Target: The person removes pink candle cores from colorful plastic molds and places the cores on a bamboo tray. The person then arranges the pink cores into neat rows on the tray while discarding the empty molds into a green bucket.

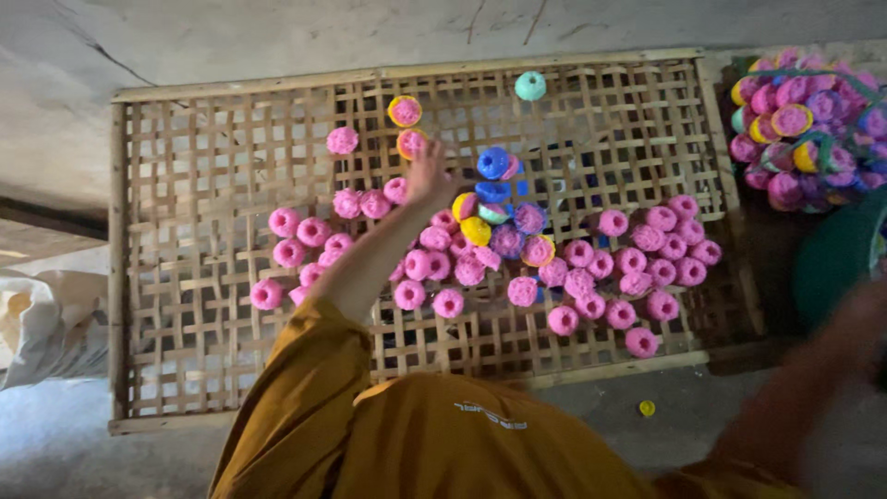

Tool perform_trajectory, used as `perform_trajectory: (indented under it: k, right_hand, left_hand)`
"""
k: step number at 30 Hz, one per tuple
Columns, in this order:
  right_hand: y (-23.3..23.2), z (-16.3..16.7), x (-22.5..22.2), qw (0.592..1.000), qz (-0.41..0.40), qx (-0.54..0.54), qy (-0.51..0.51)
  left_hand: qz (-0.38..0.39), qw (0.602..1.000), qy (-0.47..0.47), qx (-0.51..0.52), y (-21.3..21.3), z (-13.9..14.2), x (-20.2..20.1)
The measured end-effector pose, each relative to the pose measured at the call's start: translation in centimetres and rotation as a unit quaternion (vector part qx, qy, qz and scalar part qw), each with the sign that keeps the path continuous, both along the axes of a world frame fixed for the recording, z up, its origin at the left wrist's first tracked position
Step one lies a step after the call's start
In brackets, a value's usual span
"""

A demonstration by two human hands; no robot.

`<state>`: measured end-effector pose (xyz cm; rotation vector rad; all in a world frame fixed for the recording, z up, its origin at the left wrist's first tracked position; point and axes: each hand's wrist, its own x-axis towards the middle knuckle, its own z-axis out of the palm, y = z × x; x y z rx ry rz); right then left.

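On the bamboo rack point(185, 277), left hand point(427, 174) reaches among pink spools point(434, 238), grip unclear; right hand point(864, 319) blurred, grip unclear.

The right hand point(855, 323) is a blur (grip unreadable), partly cut off.

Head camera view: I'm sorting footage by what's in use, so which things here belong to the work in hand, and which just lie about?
In hand:
left hand, reaching over the bamboo lattice tray
pink spools spread on the tray
mixed-colour spools beside the hand
basket of spools
right hand, blurred

Lying about:
white sack
small yellow cap on the floor
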<state>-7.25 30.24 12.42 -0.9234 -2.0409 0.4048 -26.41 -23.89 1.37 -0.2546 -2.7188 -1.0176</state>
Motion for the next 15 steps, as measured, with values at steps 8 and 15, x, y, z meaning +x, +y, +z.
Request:
perform_trajectory:
  k: [8,15]
  right_hand:
    - [-26.2,-7.3,-15.5,0.751,0.628,0.086,-0.184]
    - [-32.5,-8.5,-22.1,0.667,0.612,0.274,-0.324]
  left_hand:
    - [0.006,0.961,-0.093,-0.260,-1.7,2.6,-4.5]
    - [0.025,0.989,-0.139,-0.045,-4.1,1.1,-2.1]
